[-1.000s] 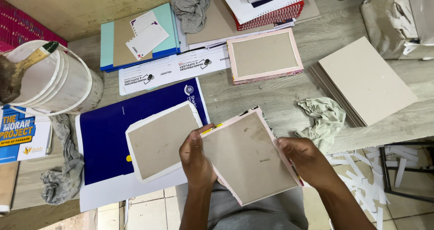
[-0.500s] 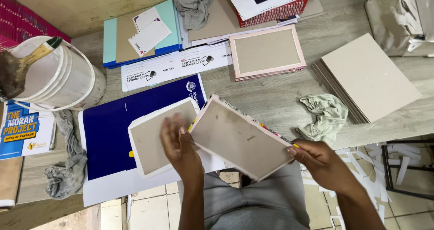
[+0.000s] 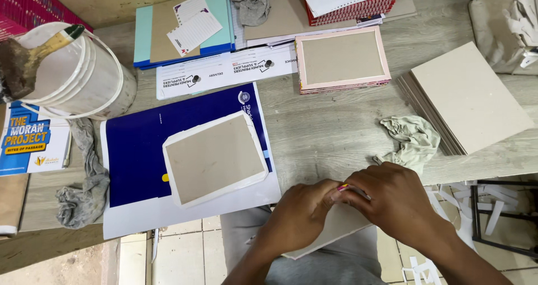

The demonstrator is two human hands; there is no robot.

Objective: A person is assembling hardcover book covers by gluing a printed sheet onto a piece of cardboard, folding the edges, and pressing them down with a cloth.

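- One white bucket (image 3: pixel 84 75) stands at the far left of the wooden table (image 3: pixel 336 128), with a dirty brush (image 3: pixel 28 61) resting across its rim; what lies inside cannot be seen.
- Grey-brown and flat, the cardboard panel (image 3: pixel 336 229) shows a pink-and-yellow strip at its far edge; it sits at the near edge of the table, over the person's lap.
- Both hands press on it: the left hand (image 3: pixel 305 215) curled over its left part, the right hand (image 3: pixel 395 201) closed over its far edge, fingertips meeting.
- Left of them, a white-bordered board (image 3: pixel 216 157) lies on a blue sheet (image 3: pixel 140 150).
- Just beyond the right hand lies a crumpled cloth (image 3: pixel 414 139).
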